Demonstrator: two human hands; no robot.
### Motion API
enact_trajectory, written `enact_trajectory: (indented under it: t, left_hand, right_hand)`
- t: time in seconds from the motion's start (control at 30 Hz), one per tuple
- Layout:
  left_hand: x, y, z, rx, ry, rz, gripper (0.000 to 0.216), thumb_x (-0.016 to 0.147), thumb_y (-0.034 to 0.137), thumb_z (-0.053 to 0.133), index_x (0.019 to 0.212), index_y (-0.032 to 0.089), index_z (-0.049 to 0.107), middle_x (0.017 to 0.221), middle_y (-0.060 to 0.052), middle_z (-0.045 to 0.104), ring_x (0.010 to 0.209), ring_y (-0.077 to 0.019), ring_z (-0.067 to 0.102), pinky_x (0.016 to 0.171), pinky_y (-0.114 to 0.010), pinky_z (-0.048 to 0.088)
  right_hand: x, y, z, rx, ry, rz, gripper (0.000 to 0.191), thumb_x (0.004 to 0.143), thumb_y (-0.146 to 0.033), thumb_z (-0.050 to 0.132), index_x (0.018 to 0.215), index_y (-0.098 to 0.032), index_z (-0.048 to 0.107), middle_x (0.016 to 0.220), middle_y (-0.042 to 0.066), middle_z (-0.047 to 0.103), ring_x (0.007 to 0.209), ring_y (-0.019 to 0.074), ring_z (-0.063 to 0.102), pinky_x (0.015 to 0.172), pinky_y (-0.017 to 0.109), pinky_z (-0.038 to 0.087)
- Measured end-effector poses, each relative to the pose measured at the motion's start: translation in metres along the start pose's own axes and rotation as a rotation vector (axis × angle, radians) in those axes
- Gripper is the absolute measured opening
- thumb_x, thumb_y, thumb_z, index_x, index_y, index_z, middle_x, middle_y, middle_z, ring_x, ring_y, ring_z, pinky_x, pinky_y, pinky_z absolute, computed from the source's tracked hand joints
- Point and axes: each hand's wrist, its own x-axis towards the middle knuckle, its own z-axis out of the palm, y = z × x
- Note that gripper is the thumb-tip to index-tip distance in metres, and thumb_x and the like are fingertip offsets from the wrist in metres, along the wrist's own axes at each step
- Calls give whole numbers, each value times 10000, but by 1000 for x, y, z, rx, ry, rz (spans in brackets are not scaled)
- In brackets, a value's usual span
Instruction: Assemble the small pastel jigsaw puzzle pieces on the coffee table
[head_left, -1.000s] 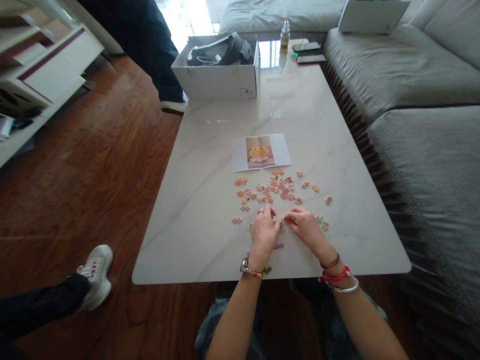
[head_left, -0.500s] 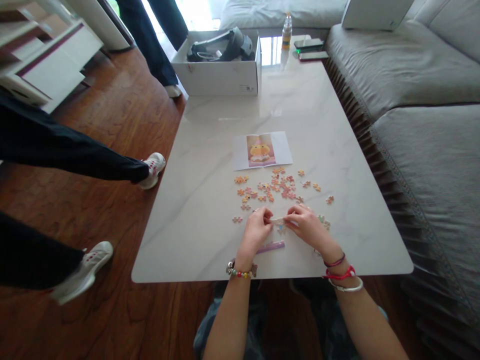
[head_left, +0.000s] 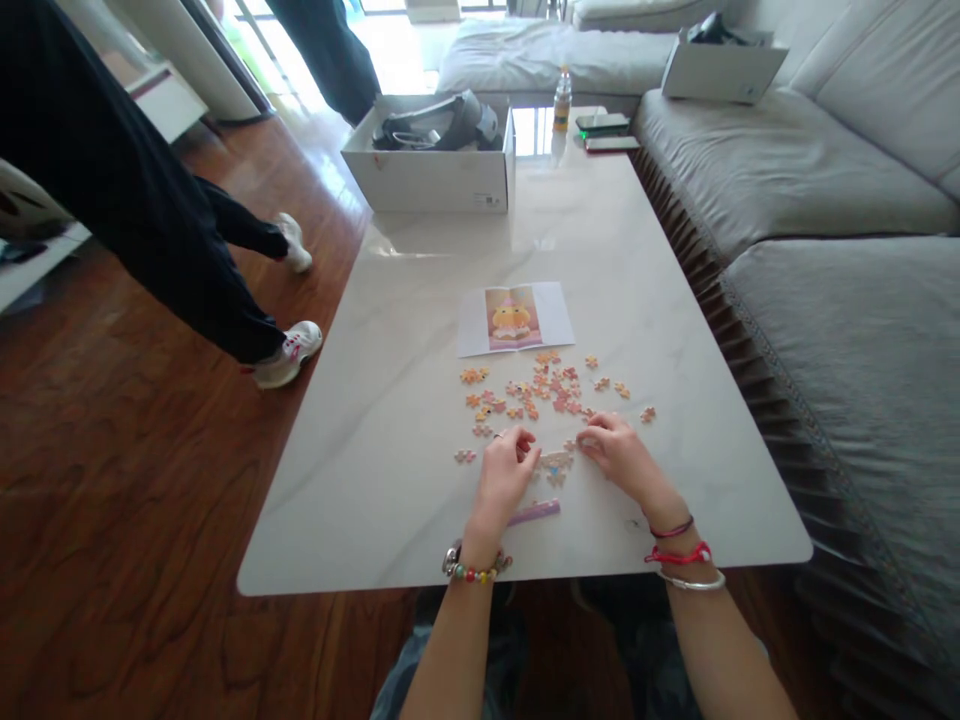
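Several small puzzle pieces [head_left: 556,385] lie spread on the white table, mostly orange and pink. Just in front of me is a pale joined strip of pieces [head_left: 555,460] with bluish bits below it. My left hand [head_left: 510,465] is beside the strip's left end, its fingers curled but thumb and fingertips a little apart. At the upper right of the strip, my right hand [head_left: 616,455] pinches a small puzzle piece [head_left: 570,446], partly hidden by the fingertips. A narrow purple strip [head_left: 535,513] lies nearer the table edge.
A paper with a printed picture [head_left: 514,318] lies beyond the pieces. Farther back are a white box [head_left: 431,180] holding a dark device, a bottle [head_left: 562,100] and phones [head_left: 606,125]. A grey sofa [head_left: 847,330] runs along the right. A person's leg [head_left: 187,260] is at the left.
Both hands held the pale strip between them; now it lies on the table. My hands have moved slightly apart. The people's legs at the left have shifted, and the view has tilted up.
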Motion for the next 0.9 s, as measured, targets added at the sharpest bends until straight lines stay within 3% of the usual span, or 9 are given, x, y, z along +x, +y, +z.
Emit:
enact_trajectory:
  t: [0.2, 0.4, 0.57, 0.7, 0.9]
  left_hand:
    - [-6, 6, 10, 124, -55, 137, 148, 703, 252, 567, 840, 195, 553, 809, 1, 527, 681, -98, 511, 661, -230, 411]
    - [-8, 12, 19, 281, -104, 102, 116, 701, 216, 575, 815, 206, 558, 837, -7, 508, 749, -119, 512, 703, -243, 406]
    - [-5, 12, 18, 283, -108, 101, 115, 698, 220, 585, 807, 198, 555, 828, -11, 510, 763, -127, 512, 721, -254, 409]
    - [-3, 7, 17, 252, -95, 109, 126, 705, 231, 583, 823, 196, 553, 833, -11, 515, 753, -122, 517, 703, -246, 418]
    - [-2, 6, 12, 227, -45, 139, 100, 751, 236, 528, 838, 190, 550, 849, -18, 529, 745, -117, 523, 699, -246, 422]
  right_hand:
    - [-1, 5, -2, -50, -15, 38, 21, 736, -177, 567, 718, -183, 576, 811, 56, 559, 835, 189, 506, 749, 330, 405]
    - [-3, 11, -10, -71, 1, 83, 31, 733, -178, 563, 703, -179, 567, 800, 56, 564, 814, 191, 512, 753, 340, 400]
    - [0, 2, -9, -6, -14, 38, 81, 749, -113, 511, 722, -169, 562, 770, 56, 565, 807, 183, 511, 730, 316, 418]
    - [1, -1, -4, 24, -22, 0, 78, 737, -186, 563, 813, -174, 576, 854, 63, 563, 839, 185, 499, 739, 316, 420]
    - [3, -8, 2, 26, -81, -24, 77, 751, -125, 521, 727, -182, 566, 775, 50, 559, 813, 176, 498, 732, 312, 413]
